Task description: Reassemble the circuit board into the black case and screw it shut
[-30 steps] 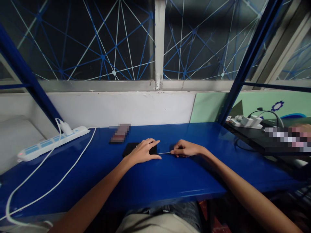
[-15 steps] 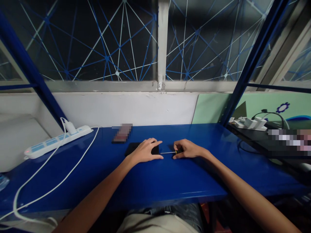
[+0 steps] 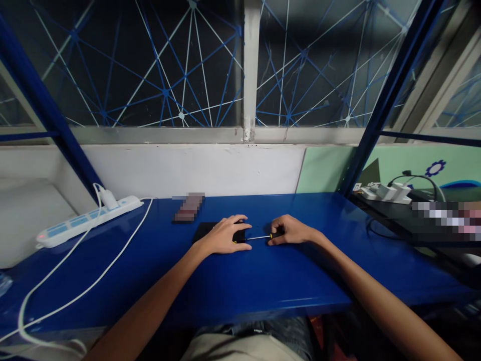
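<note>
A black, flat, box-like object [image 3: 202,231] lies on the blue table at the middle; its exact kind is not clear. My left hand [image 3: 225,234] rests across its right part, thumb along the near side and fingers over the far side, holding it against the table. A small yellow spot shows by the thumb. In my right hand [image 3: 291,230] is a screwdriver [image 3: 259,237] with a black and yellow handle, gripped between thumb and curled fingers. Its thin metal shaft points left, with the tip at the black object's right end. Whether the tip sits inside it is too small to tell.
A white power strip [image 3: 90,220] with a plugged-in charger stands at the left, its white cable [image 3: 108,271] looping over the blue table [image 3: 240,286]. Behind my left hand lies a blurred-out flat item [image 3: 190,208]. Chargers [image 3: 393,193] and cables sit on a black surface at right.
The hands and screwdriver keep nearly the same places. My left hand has shifted very slightly, and a yellow spot now shows beside its thumb.
</note>
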Tool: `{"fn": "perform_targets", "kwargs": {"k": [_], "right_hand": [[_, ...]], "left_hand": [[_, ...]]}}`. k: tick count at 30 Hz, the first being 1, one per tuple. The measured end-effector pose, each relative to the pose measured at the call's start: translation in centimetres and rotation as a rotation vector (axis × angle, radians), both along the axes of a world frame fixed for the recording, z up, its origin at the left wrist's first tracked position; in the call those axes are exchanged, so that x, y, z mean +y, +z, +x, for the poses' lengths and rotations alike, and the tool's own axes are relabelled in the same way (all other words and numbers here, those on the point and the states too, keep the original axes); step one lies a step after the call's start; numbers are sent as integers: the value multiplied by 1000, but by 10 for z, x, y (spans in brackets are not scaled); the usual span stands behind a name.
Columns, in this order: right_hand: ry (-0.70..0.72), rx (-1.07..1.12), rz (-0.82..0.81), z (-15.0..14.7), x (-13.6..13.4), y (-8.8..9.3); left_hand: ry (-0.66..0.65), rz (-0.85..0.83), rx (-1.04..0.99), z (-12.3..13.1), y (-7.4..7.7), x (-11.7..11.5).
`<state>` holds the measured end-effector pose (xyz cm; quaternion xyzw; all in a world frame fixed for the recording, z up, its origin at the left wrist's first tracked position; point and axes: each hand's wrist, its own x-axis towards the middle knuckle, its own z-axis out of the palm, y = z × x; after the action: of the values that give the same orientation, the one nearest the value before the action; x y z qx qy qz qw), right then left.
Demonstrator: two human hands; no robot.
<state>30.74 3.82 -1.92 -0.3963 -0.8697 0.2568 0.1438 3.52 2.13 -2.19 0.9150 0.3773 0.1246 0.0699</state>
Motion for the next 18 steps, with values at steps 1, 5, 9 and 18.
{"fn": "perform_targets", "kwargs": {"k": [1, 5, 9, 18], "right_hand": [[-18, -4, 9, -1, -1, 0], [-30, 2, -21, -3, -2, 1], [18, 22, -36, -1, -1, 0], [86, 52, -52, 4, 1, 4]], "left_hand": [[-6, -6, 3, 0, 0, 0], [-19, -40, -8, -1, 2, 0], [-25, -90, -40, -1, 5, -1], [-24, -142, -33, 1, 8, -1]]}}
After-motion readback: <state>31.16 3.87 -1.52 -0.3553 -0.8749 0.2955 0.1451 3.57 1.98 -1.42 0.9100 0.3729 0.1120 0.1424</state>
